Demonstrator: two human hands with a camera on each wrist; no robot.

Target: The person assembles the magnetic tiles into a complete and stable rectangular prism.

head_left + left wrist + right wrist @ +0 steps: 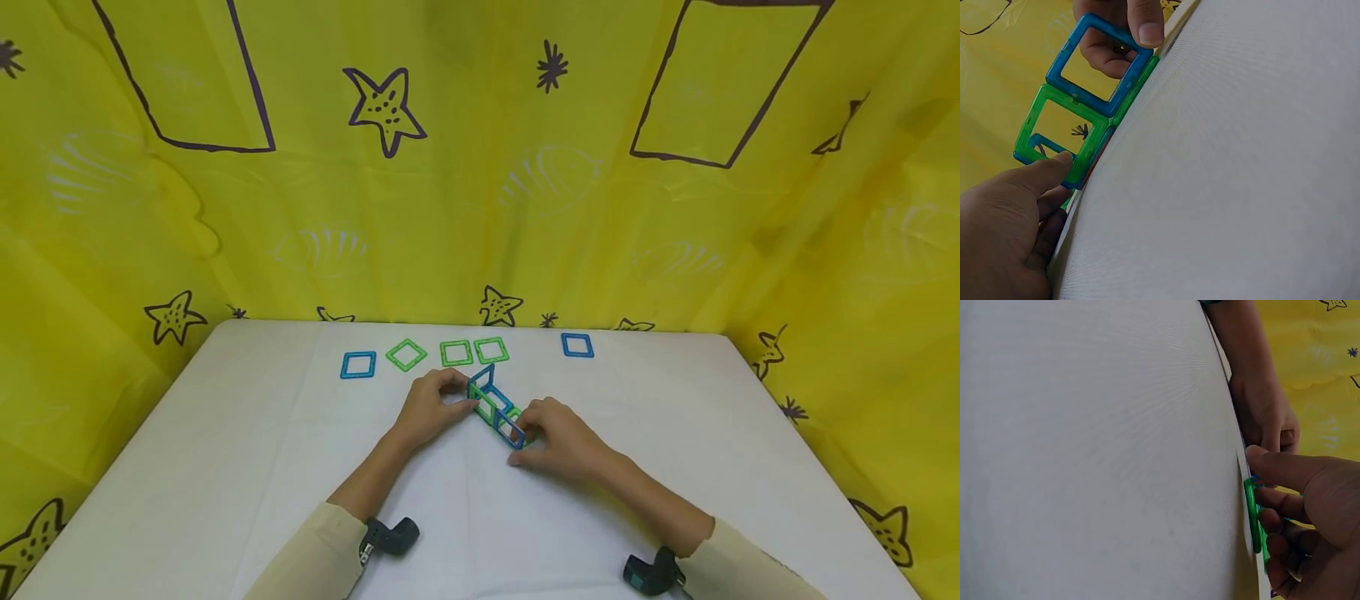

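Square magnetic tiles with see-through middles are joined into a small structure on the white table. My left hand point(429, 410) pinches its upright green tile point(1030, 119), the thumb lying on the near face. Beside that tile stands an upright blue tile point(1067, 50). My right hand point(564, 442) grips the blue one at its outer end, thumb at a corner and fingers behind. In the right wrist view, a green tile point(1254, 519) lies low under the right fingers, partly hidden by them. Another blue tile point(481, 372) rises at the structure's far left end.
Along the table's back lie loose tiles: a blue square point(344, 365), a green one turned cornerwise point(396, 347), two green squares side by side, and a blue one point(579, 355) farther right. A yellow patterned curtain point(450, 208) surrounds the white table point(225, 467).
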